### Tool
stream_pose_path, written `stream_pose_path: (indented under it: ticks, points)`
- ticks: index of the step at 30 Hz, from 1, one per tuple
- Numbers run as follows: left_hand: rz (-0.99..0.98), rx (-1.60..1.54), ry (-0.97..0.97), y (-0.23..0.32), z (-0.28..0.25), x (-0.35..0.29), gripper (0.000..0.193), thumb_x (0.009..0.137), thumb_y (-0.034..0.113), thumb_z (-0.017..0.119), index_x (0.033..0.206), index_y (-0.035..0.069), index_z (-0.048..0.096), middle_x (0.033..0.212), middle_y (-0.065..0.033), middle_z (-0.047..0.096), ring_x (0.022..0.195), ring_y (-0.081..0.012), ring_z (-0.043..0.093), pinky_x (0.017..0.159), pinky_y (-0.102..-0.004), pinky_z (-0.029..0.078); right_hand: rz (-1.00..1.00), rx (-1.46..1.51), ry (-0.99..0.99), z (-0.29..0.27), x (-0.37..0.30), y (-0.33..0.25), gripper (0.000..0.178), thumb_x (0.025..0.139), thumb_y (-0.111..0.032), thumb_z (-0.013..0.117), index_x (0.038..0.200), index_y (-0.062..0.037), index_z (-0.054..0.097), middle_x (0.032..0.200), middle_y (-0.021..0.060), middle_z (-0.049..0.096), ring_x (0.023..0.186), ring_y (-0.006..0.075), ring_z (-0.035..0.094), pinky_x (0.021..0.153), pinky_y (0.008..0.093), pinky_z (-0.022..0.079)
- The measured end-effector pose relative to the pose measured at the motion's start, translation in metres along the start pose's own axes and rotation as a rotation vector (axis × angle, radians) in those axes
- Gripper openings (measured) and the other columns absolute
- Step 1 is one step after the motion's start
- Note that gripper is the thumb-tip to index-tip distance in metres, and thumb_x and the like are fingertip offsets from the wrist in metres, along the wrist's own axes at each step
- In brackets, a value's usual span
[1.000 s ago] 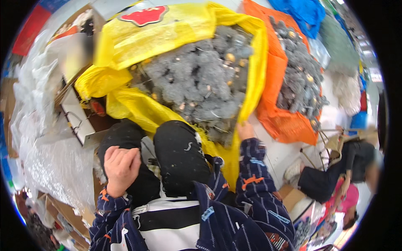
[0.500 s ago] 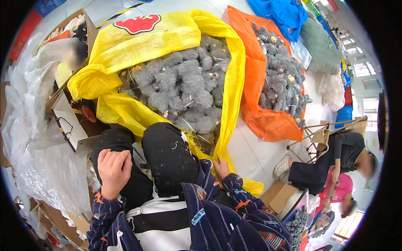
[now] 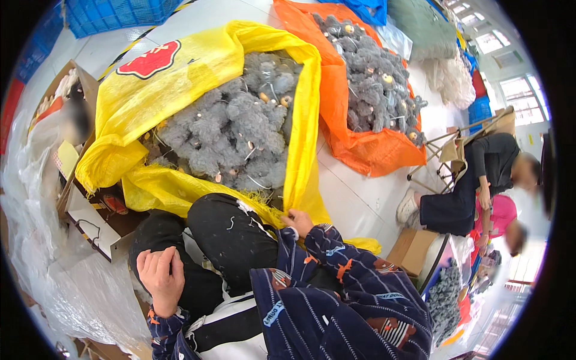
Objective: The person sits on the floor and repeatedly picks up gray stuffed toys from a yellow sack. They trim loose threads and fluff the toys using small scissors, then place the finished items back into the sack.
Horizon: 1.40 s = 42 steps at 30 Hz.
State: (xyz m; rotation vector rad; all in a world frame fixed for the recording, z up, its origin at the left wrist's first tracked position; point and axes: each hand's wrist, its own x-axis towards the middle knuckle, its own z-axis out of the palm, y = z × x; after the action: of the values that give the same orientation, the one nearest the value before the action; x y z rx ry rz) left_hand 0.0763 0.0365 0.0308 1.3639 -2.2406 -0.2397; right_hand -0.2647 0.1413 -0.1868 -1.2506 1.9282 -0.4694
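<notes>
A large yellow woven sack (image 3: 198, 72) lies in front of my knees, its mouth folded back. Inside it is a heap of fluffy grey plush pieces (image 3: 222, 126) with small pale parts and white ties. My right hand (image 3: 300, 222) pinches the sack's near edge beside my right knee. My left hand (image 3: 161, 279) rests by my left thigh with its fingers curled into a loose fist. No object shows in it, though its palm is hidden.
An orange sack (image 3: 342, 129) of similar grey pieces stands to the right. Left are an open cardboard box (image 3: 90, 222) and clear plastic sheeting (image 3: 84, 294). A blue crate (image 3: 120, 15) stands at the back. A seated person (image 3: 498, 162) is at the far right, near a small carton (image 3: 414, 249).
The view has shifted, so both sacks sit farther left and the blue crate shows. My right hand stays on the yellow sack's edge; my left stays curled by my thigh.
</notes>
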Motion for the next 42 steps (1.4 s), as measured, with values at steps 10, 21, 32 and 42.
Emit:
stream_pose_path:
  ticks: [10,21,32,42]
  points:
    - [0.020,0.101,-0.086,0.007,0.010,0.007,0.014,0.071,-0.001,0.062,0.083,0.003,0.059,0.069,-0.0065,0.057,0.065,-0.0231,0.053,0.076,-0.0377,0.040,0.082,0.478,0.291,-0.033,0.055,0.003,0.029,0.085,-0.026,0.055,0.077,0.0009,0.058,0.061,0.0023,0.052,0.058,0.0083,0.047,0.053,0.0266,0.039]
    - [-0.038,0.108,-0.181,0.010,0.015,0.024,0.012,0.072,-0.004,0.059,0.082,0.000,0.058,0.069,-0.0112,0.055,0.065,-0.0264,0.052,0.069,-0.0347,0.040,0.001,0.297,1.147,-0.214,0.205,0.078,0.040,0.083,-0.031,0.056,0.103,0.0041,0.057,0.098,0.0180,0.061,0.093,0.0290,0.057,0.083,0.0338,0.042]
    - [-0.007,0.142,-0.214,0.021,0.023,0.040,0.016,0.068,-0.004,0.062,0.083,0.000,0.058,0.068,-0.0098,0.054,0.063,-0.0256,0.052,0.067,-0.0354,0.041,0.209,0.031,0.538,-0.055,0.186,0.013,0.034,0.078,-0.034,0.055,0.076,0.0001,0.058,0.075,0.0245,0.059,0.072,0.0414,0.057,0.062,0.0481,0.045]
    - [-0.006,0.028,-0.288,0.024,0.032,0.039,0.014,0.069,-0.003,0.062,0.081,0.002,0.057,0.069,-0.0085,0.056,0.063,-0.0254,0.053,0.065,-0.0348,0.042,-0.164,-0.343,0.397,-0.127,0.150,-0.005,0.025,0.079,-0.034,0.056,0.081,-0.0108,0.063,0.082,0.0089,0.055,0.068,0.0287,0.058,0.061,0.0396,0.047]
